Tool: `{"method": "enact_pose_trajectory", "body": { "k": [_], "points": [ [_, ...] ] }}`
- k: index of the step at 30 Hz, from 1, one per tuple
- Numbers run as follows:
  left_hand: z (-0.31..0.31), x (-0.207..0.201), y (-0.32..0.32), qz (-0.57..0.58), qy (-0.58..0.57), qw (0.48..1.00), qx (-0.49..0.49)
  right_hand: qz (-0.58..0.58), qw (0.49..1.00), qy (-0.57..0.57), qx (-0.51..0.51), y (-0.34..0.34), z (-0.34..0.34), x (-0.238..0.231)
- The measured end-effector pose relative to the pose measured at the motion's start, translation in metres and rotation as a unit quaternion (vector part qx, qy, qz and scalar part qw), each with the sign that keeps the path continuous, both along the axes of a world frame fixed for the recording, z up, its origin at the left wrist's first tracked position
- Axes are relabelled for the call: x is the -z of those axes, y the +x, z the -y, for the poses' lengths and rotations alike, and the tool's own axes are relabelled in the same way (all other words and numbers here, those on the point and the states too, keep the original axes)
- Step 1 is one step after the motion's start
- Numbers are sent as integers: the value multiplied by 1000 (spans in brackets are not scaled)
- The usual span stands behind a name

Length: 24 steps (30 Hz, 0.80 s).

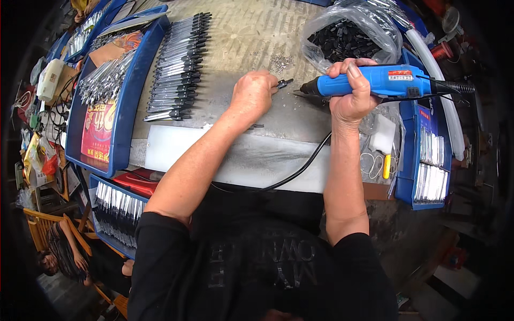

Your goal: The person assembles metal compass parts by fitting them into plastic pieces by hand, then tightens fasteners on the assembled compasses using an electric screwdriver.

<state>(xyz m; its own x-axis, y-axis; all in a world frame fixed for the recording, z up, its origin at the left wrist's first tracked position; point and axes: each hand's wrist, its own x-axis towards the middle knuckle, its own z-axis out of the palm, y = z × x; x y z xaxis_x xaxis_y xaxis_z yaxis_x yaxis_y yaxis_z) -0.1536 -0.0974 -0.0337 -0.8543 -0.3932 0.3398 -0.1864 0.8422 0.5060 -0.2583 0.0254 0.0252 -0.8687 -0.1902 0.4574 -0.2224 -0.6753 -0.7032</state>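
My left hand (253,96) is closed over the metal worktop, pinching a slim black pen part (286,83) whose dark end sticks out to the right of the fingers. The rest of that part is hidden by the hand. Wrapped around a blue electric screwdriver (393,81), my right hand (350,92) keeps it lying roughly level. Its dark nose points left, just below and right of the pen part, with a gap between them. Tiny clear bits (281,63) lie scattered beyond the left hand.
Silver-and-black pens (176,64) lie in a long row at left. Blue bins (126,115) hold more pens and parts on both sides. A clear bag (342,40) of black parts sits at far right. A black cable (300,170) crosses the white strip (176,152) at the near edge.
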Motion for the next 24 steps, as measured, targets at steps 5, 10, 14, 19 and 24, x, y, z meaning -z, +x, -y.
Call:
{"method": "enact_pose_trajectory", "body": {
  "k": [5, 10, 14, 19, 24],
  "points": [
    [0, 1, 0, -8, 10, 1000, -7, 11, 1000, 3, -2, 4, -1, -4],
    [1, -3, 2, -11, 30, 999, -8, 7, 1000, 1, 1, 1, -4, -2],
    [2, -5, 5, -3, 38, 999, -15, 8, 1000, 2, -6, 2, -4, -3],
    [0, -3, 3, 2, 19, 1000, -7, 12, 1000, 0, -5, 3, -6, -4],
    [-2, -6, 0, 35, 23, 999, -13, 19, 1000, -7, 5, 3, -7, -5]
  ]
}}
